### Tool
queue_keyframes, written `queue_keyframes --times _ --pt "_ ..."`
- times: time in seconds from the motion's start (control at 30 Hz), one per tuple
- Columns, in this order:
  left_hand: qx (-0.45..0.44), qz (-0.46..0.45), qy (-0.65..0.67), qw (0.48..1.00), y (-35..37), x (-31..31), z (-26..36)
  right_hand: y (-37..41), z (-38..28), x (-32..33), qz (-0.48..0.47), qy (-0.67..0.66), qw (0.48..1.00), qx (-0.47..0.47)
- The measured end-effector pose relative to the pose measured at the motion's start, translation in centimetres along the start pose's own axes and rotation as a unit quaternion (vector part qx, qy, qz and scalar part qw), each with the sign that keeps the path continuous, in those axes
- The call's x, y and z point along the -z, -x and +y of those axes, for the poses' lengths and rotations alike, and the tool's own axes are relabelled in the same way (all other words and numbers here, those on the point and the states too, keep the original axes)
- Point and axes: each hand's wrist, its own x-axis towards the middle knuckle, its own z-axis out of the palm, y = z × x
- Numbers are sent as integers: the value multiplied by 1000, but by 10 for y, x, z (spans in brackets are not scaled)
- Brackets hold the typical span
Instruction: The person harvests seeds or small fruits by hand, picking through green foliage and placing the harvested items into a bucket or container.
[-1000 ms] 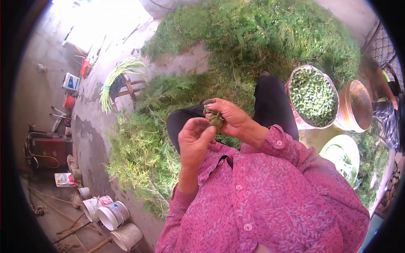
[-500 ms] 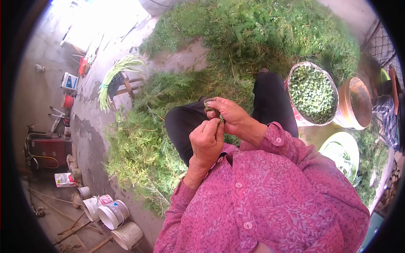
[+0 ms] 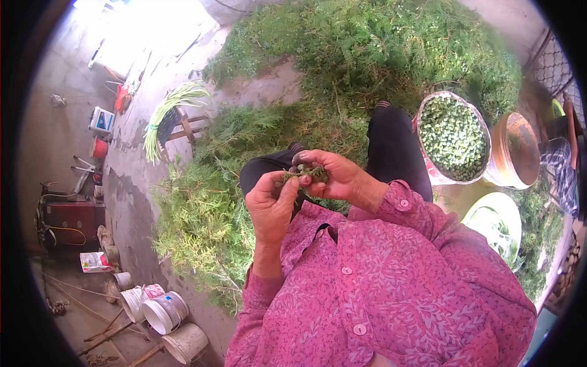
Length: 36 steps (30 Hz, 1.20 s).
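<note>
Both of my hands meet in front of my lap around a small green conifer sprig [image 3: 318, 174]. The thumb and fingertips of my left hand [image 3: 269, 205] pinch its left end. My right hand [image 3: 339, 176] curls its fingers around the rest, and small roundish bits that look like cones show among the fingers. How much lies inside the right palm is hidden. Beyond and beside my knees spread heaps of cut conifer branches [image 3: 202, 211]. At my right knee stands a bucket [image 3: 422, 144] heaped with small green cones [image 3: 454, 137].
An orange-brown bucket [image 3: 520, 150] and a pale green basin [image 3: 504, 211] stand on the right. On the left a small stool [image 3: 185, 127] bears long green stems [image 3: 160, 116]. White buckets [image 3: 164, 312] lie at the lower left, with a dark red machine [image 3: 73, 217] behind them.
My left hand has moved left and slightly down, turning more upright. My right fingers have loosened a little, so more of the sprig shows between the hands.
</note>
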Motion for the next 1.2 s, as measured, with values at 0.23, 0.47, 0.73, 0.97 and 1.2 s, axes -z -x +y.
queue_keyframes --times 0.23,0.47,0.73,0.97,1.2 --pt "-101 -38 -185 977 0 -2 -11 1 6 -12 34 2 999 31" --pt "-196 -77 -438 874 -8 -11 -10 -18 18 20 -2 -3 998 56" --pt "-159 -82 -434 883 -7 -10 -20 -13 19 25 59 -16 998 29" --pt "-47 -31 -270 961 -7 -1 -23 7 12 11 35 68 997 0" --pt "-76 -50 -369 925 -3 -1 -16 10 8 21 12 167 985 47"
